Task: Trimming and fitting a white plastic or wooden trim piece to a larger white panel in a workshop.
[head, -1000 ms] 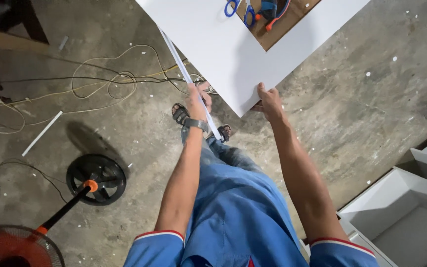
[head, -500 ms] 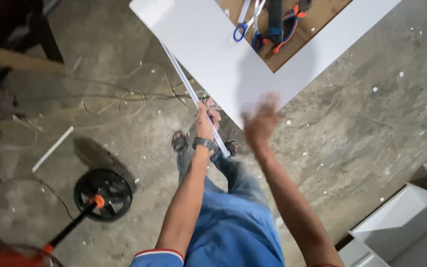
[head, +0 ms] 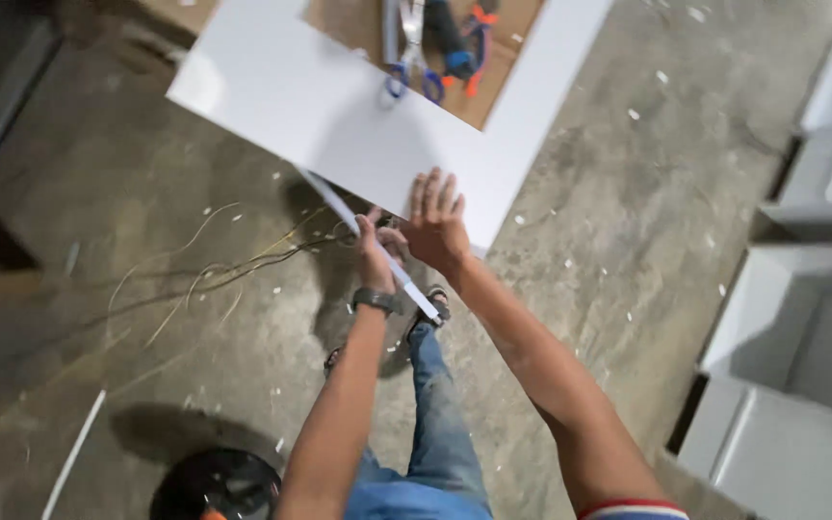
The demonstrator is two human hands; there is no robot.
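A big, smooth white board [head: 339, 116] with a square hole in it lies flat, above a rough grey concrete floor [head: 580, 250]. The left hand [head: 375, 252] pinches a thin, bendy white strip [head: 377, 252] that runs along the board's near edge. The right hand [head: 435, 223] rests flat on the board, fingers spread, holding nothing. Blue-handled scissors [head: 414, 72] lie in the hole. White cabinets [head: 801, 337] stand on the right. A moment ago the right hand was lifted and blurry; now it presses down.

A thin white edging strip [head: 377, 246] (slack, slanting) runs along the white panel [head: 310, 106] edge.
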